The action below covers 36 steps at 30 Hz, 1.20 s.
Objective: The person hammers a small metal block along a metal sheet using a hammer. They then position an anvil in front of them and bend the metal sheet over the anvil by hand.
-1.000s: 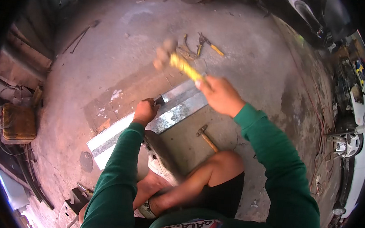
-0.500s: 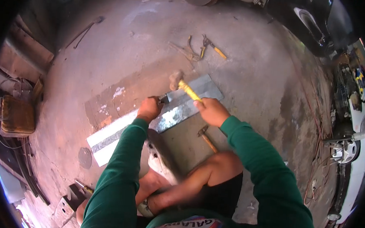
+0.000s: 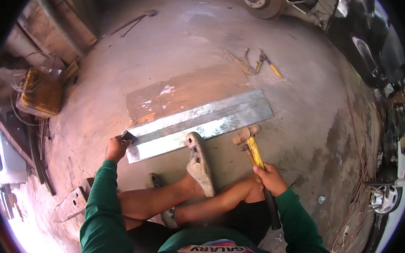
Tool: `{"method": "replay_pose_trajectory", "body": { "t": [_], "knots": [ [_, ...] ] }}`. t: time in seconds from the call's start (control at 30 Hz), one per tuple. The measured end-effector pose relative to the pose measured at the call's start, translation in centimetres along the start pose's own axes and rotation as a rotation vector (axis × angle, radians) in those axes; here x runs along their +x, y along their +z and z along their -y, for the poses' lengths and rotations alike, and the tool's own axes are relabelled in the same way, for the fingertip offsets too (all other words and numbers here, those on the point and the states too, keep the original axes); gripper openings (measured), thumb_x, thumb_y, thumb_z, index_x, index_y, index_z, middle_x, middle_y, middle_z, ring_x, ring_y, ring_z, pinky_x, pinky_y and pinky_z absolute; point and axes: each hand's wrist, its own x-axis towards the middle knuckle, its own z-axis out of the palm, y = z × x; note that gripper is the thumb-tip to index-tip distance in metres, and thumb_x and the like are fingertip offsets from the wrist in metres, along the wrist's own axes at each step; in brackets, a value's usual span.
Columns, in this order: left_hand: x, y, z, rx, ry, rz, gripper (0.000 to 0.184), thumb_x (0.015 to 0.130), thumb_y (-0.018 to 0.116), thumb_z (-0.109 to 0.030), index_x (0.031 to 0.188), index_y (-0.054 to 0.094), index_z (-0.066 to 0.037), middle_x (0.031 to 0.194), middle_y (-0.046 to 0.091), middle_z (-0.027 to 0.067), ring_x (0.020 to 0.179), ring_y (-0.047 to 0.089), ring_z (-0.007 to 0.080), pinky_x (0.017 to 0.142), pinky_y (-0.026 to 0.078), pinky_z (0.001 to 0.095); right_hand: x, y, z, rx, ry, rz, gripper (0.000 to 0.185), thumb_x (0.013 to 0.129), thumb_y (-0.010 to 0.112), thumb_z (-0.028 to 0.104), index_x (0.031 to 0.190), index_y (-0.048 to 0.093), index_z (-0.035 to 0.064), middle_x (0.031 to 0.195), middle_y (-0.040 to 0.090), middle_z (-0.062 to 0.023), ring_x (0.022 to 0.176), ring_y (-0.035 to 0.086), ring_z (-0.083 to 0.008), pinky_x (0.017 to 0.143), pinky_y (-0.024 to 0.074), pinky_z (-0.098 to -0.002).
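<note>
A long bent strip of shiny sheet metal lies slantwise on the floor before my crossed legs. At its left end, my left hand is closed around a small dark metal block, which touches or hovers by the strip's edge. My right hand grips a hammer by its yellow-wrapped handle, near my knee. The hammer's head is off the strip's right part, toward me. A second, smaller hammer head shows just behind it, mostly hidden. My sandalled foot reaches the strip's near edge.
Yellow-handled snips and another rusty hand tool lie beyond the strip. A long-handled metal tool is at the far left, above a brown jerrycan. A brake disc and dark car panel stand at the back right.
My left hand has slid from the strip's middle to its left end with the dark block. My right hand has lowered the hammer away from the strip, toward my knee. The view has shifted.
</note>
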Motion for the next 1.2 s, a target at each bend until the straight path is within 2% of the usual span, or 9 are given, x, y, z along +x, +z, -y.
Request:
{"method": "replay_pose_trajectory", "body": {
  "t": [0.07,0.1,0.17,0.4,0.53,0.73,0.83,1.1,1.2],
  "knots": [
    [-0.9,0.3,4.0,-0.174,-0.171,-0.014,0.033,0.093,0.081,-0.028,0.104,0.077,0.003,0.092,0.079,0.0168,0.085,0.076,0.0276,0.076,0.058,0.0438,0.1,0.9,-2.1,-0.036,0.002,0.052,0.033,0.11,0.067,0.034,0.098,0.064,0.0037,0.067,0.057,-0.0004,0.052,0.053,-0.0119,0.05,0.0467,-0.0331],
    [-1.1,0.6,5.1,-0.173,-0.182,-0.027,0.033,0.093,0.081,-0.028,0.104,0.077,0.003,0.092,0.079,0.0168,0.085,0.076,0.0276,0.076,0.058,0.0438,0.3,1.2,-2.1,-0.041,-0.007,0.066,0.033,0.11,0.067,0.034,0.098,0.064,0.0037,0.067,0.057,-0.0004,0.052,0.053,-0.0119,0.05,0.0467,-0.0331],
    [-1.5,0.9,5.6,-0.785,-0.36,0.014,0.032,0.093,0.083,-0.025,0.109,0.079,0.002,0.097,0.08,0.012,0.085,0.075,0.0272,0.076,0.06,0.0417,0.0,1.7,-1.3,-0.098,0.015,0.053,0.03,0.111,0.065,0.031,0.097,0.062,0.0051,0.071,0.058,-0.0013,0.052,0.053,-0.0123,0.05,0.0474,-0.0319],
    [-1.0,2.7,3.6,-1.212,-0.5,0.086,0.025,0.095,0.081,-0.016,0.112,0.075,0.0,0.101,0.074,0.0087,0.084,0.07,0.0223,0.075,0.06,0.0376,0.4,1.7,-0.5,0.028,0.053,0.058,0.031,0.109,0.067,0.033,0.095,0.059,0.0072,0.071,0.057,-0.002,0.053,0.053,-0.013,0.05,0.0475,-0.0328],
    [-0.8,2.8,1.3,-0.985,-0.587,0.073,0.019,0.098,0.078,-0.01,0.113,0.072,0.0,0.106,0.073,0.0105,0.09,0.072,0.0258,0.077,0.063,0.039,0.6,1.8,-0.6,0.091,0.078,-0.002,0.031,0.108,0.069,0.035,0.096,0.058,0.0087,0.072,0.057,-0.0016,0.054,0.053,-0.0134,0.05,0.0473,-0.0328],
    [-1.7,3.6,-2.3,-1.178,-0.432,0.179,0.021,0.097,0.079,-0.012,0.111,0.073,0.002,0.105,0.076,0.0106,0.088,0.075,0.0263,0.076,0.063,0.0385,0.5,2.0,-0.3,0.105,0.094,-0.005,0.031,0.108,0.07,0.034,0.101,0.06,0.0051,0.071,0.056,-0.0026,0.053,0.052,-0.0145,0.05,0.0469,-0.0348],
    [-2.2,3.6,-5.8,-0.328,-0.174,-0.046,0.026,0.089,0.084,-0.023,0.098,0.08,0.002,0.092,0.08,0.0155,0.084,0.077,0.0261,0.081,0.061,0.0404,0.5,2.1,-0.5,0.079,0.095,0.009,0.032,0.107,0.07,0.035,0.1,0.06,0.0053,0.071,0.056,-0.0026,0.053,0.052,-0.0144,0.049,0.0469,-0.0348],
    [-0.3,1.3,-6.9,-0.554,0.089,-0.039,0.037,0.088,0.085,-0.028,0.111,0.077,0.0,0.1,0.08,0.0203,0.094,0.078,0.0329,0.086,0.06,0.0436,1.2,2.2,-0.6,0.036,0.086,0.032,0.034,0.108,0.069,0.038,0.097,0.06,0.0073,0.072,0.058,-0.002,0.054,0.052,-0.0128,0.05,0.0477,-0.0322],
    [1.7,1.5,-7.1,-0.399,0.103,-0.013,0.034,0.086,0.083,-0.025,0.111,0.077,-0.002,0.105,0.078,0.0235,0.102,0.075,0.0431,0.091,0.06,0.0477,1.1,2.4,-0.2,-0.008,0.121,-0.02,0.035,0.107,0.07,0.039,0.096,0.059,0.0072,0.072,0.058,-0.0026,0.052,0.053,-0.0137,0.049,0.0486,-0.0339]
  ]
}}
